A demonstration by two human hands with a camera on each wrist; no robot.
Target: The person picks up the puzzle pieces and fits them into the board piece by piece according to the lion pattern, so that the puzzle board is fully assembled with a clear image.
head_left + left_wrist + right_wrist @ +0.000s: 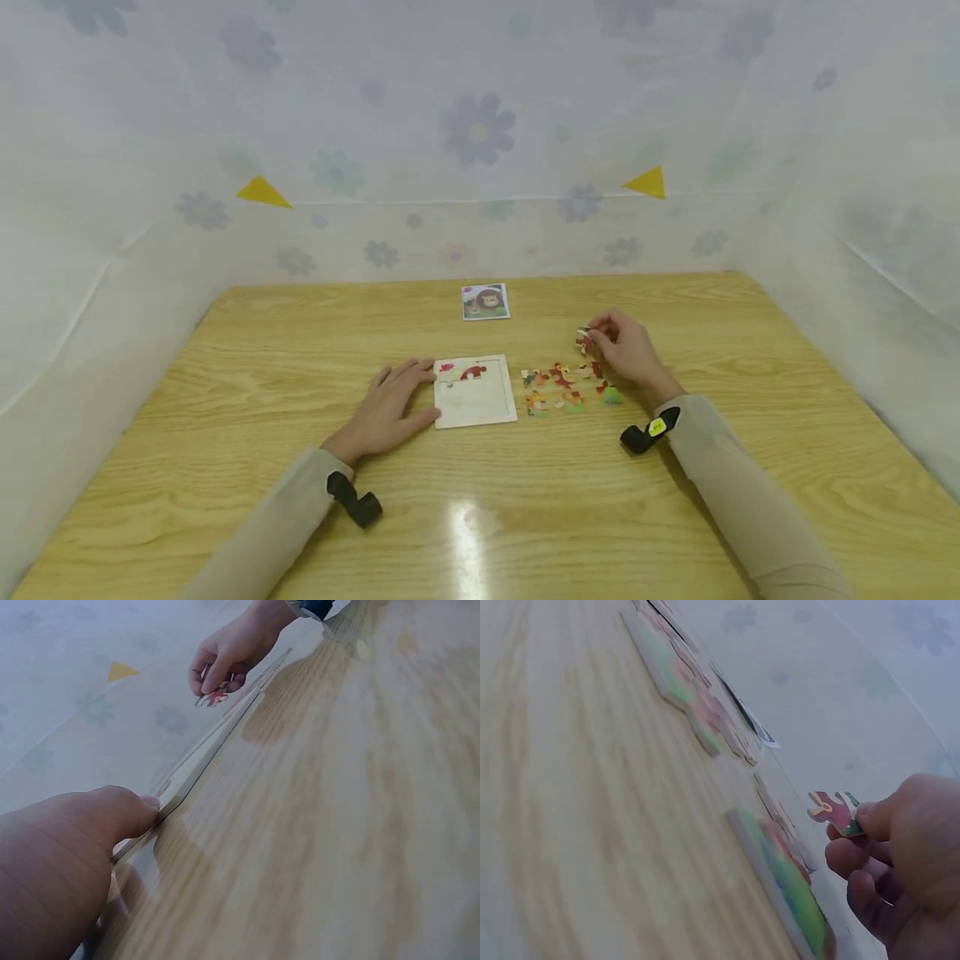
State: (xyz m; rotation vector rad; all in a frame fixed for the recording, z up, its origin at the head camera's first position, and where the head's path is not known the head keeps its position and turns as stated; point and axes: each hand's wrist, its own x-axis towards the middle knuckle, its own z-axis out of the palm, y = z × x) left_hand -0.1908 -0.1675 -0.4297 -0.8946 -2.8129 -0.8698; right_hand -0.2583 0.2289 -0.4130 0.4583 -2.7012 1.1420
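My right hand [628,350] pinches a jigsaw puzzle piece [832,812] between thumb and fingers, raised above the table. In the right wrist view the piece shows dark red, yellow and green. Below and left of that hand lie several loose puzzle pieces [561,375], spread in rough rows. The white puzzle tray [480,408] is left of them, with a few joined pieces [472,372] along its upper left. At the tray's left side rests my left hand [386,412], its fingers extended and thumb at the edge; the left wrist view shows that thumb [131,814] against the rim.
A small picture card [486,302] with a lion on it lies behind the tray on the wooden table [420,517]. Flower-patterned white sheeting [480,225] encloses the back and sides, with two yellow triangles on it.
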